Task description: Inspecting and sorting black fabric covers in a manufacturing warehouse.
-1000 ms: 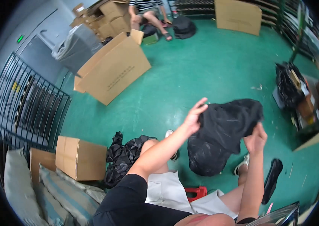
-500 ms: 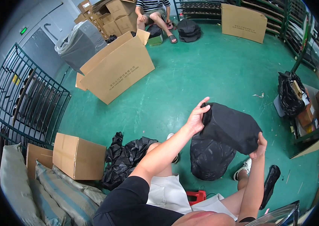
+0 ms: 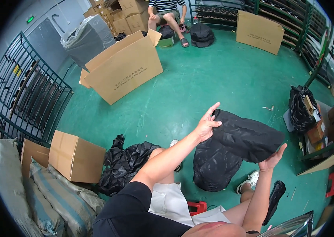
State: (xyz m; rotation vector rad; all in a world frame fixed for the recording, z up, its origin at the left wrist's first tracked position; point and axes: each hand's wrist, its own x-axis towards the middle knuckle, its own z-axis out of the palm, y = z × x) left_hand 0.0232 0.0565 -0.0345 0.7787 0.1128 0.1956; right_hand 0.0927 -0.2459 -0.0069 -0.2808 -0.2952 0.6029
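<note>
Between my hands a floppy black fabric cover point(image 3: 250, 134) is spread out in the air. Its left end is pinched between the thumb and fingers of my left hand point(image 3: 207, 125). The right end rests in the grip of my right hand point(image 3: 271, 160), whose fingers are partly hidden behind the cloth. Below the cover, on the floor between my feet, sits a rounded black pile point(image 3: 216, 168) that looks like the same cloth. Another flattened black piece point(image 3: 274, 201) lies beside my right leg.
Crumpled black plastic point(image 3: 129, 162) lies by my left leg, near a closed carton point(image 3: 78, 156) and woven sacks point(image 3: 58, 189). A large open carton point(image 3: 129, 75) stands ahead. A seated person point(image 3: 167, 15) is at the back. Metal racks point(image 3: 25, 87) line the sides. A red stool point(image 3: 196, 207) shows beneath me.
The cover has gone from bulging and rounded to flatter and longer. My right hand has moved slightly right and down, and its fingers have shifted. The whole view has also shifted a little.
</note>
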